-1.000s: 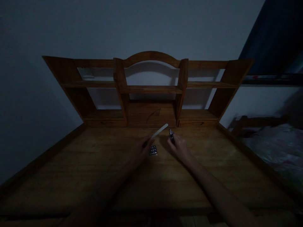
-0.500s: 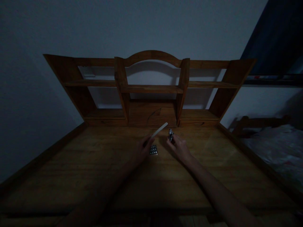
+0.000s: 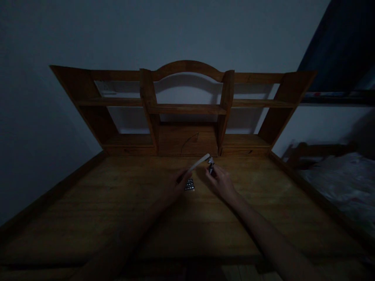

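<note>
the left hand's [image 3: 175,182] fingers curl round the near end of a pale strip [image 3: 199,162]; how firmly they squeeze, i cannot tell in this dim light. the right hand's [image 3: 222,182] thumb and fingers pinch a small shiny metal piece [image 3: 211,166] over the desk [image 3: 117,203]. the strip's far tip is right by the top of the metal piece; whether they touch, i cannot tell. gripped only at one end, the strip could tilt or skid if its tip is pressed on metal, and the metal piece could twist out of so narrow a pinch. a small dark patterned block [image 3: 190,185] lies on the desk just beside the left hand, so a low wrist could nudge it. farther out, the shelf unit [image 3: 187,109] stands at the back, well apart from both hands, and seems little hazard.
</note>
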`<state>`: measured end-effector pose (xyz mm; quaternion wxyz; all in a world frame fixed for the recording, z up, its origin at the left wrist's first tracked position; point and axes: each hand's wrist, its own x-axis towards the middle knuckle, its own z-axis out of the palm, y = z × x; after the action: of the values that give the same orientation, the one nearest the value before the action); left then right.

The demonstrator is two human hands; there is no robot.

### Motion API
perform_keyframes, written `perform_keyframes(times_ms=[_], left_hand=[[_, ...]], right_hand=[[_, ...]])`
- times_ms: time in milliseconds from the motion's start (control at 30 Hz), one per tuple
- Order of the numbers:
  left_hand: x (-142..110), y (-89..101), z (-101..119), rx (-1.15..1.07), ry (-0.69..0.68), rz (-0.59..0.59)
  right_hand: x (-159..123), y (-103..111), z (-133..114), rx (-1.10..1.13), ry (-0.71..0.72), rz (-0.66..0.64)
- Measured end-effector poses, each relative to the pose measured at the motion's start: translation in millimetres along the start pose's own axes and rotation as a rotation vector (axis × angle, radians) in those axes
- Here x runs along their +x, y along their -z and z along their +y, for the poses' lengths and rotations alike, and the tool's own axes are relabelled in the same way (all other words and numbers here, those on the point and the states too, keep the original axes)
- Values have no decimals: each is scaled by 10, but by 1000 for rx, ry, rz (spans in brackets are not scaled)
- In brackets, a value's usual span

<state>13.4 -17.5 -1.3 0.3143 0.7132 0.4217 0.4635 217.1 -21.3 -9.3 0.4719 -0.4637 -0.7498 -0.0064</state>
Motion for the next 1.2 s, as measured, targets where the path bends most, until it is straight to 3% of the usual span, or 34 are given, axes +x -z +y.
perform_keyframes(times_ms=[100,267,500,733,967,1200], left_hand=[[0,1,11,-14,-18,-45],[4,9,33,18,-7,-22],[-6,24,35,-11,15,-29],[3,25,40,-23,1,-53],[1,13,68,-71,-1,-45],[5,11,22,-62,19,-46]], right_hand=[[0,6,5,3,15,13],[11,29,-11,22,57,-39],[33,57,18,-14,21,61],[16,74,18,-26,55,-55],[49,66,-3,5,13,17],[15,49,11,-11,37,-81]])
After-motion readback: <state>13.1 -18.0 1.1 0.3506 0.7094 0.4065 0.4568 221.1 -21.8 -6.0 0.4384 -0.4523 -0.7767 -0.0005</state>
